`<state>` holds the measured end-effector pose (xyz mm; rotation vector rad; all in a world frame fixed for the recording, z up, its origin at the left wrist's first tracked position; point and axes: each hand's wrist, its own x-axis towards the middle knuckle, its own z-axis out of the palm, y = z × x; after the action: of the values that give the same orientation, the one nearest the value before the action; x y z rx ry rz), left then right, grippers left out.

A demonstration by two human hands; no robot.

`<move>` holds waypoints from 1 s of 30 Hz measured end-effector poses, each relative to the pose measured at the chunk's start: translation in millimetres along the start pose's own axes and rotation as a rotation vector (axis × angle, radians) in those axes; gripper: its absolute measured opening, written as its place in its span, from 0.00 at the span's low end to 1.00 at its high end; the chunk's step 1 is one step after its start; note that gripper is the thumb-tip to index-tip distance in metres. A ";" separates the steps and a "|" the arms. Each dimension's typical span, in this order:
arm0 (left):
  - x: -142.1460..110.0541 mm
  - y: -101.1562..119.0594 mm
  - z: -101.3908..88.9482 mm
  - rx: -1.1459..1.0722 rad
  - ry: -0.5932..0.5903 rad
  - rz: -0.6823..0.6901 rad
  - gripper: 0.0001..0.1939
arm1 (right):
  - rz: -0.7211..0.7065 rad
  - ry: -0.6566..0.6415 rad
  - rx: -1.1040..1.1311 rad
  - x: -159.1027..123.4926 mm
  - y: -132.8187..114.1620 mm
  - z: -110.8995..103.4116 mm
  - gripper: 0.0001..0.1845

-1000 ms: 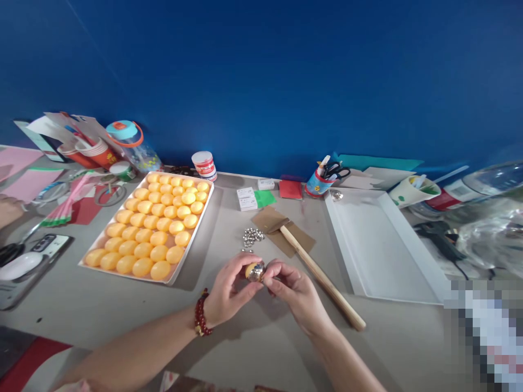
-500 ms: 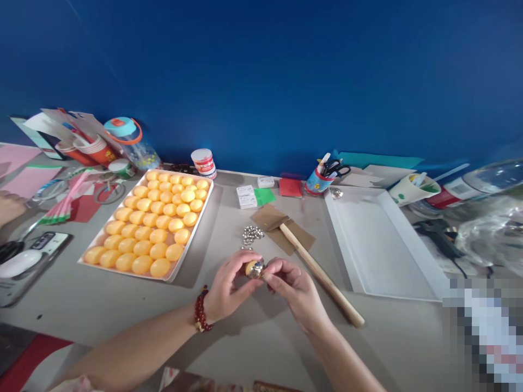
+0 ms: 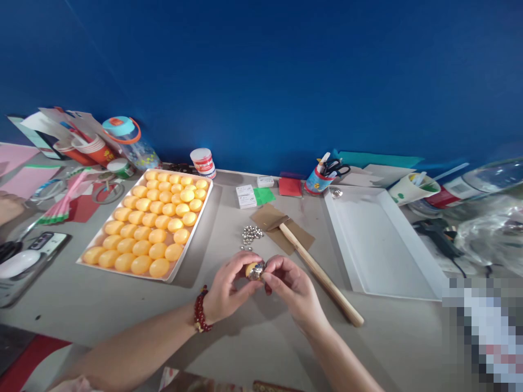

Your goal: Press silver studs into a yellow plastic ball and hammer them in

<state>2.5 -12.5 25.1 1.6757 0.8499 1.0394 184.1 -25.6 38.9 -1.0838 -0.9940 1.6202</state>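
Observation:
Between thumb and fingers, my left hand (image 3: pixel 231 286) holds a small yellow ball (image 3: pixel 250 271) whose right side is covered with shiny silver pieces. My right hand (image 3: pixel 292 286) pinches at the silver side of the ball with thumb and forefinger; whether a loose piece sits in that pinch is hidden. Just beyond my left fingers lies a pile of small silver pieces (image 3: pixel 251 234). A hammer (image 3: pixel 318 272) with a wooden handle lies right of my right hand, its head on a brown card (image 3: pixel 267 216).
A shallow box (image 3: pixel 169 276) of yellow balls stands on the left, a white tray (image 3: pixel 390 294) on the right with one silver item (image 3: pixel 336 193) in its corner. Small white boxes (image 3: pixel 246 197) and a pen cup (image 3: pixel 317 181) are at the back. Another person's hand (image 3: pixel 10 208) shows far left.
Both hands stay nearly in place around the ball, with only slight finger movement. The view has shifted a little.

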 end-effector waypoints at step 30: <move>1.0 -3.6 2.7 -0.690 -0.164 -0.263 0.17 | -0.497 -0.078 -0.644 -3.6 -6.4 -4.4 0.22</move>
<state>5.1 -11.5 21.4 1.0155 0.5012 0.8640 190.6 -26.8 44.4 -1.0627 -1.7492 0.9572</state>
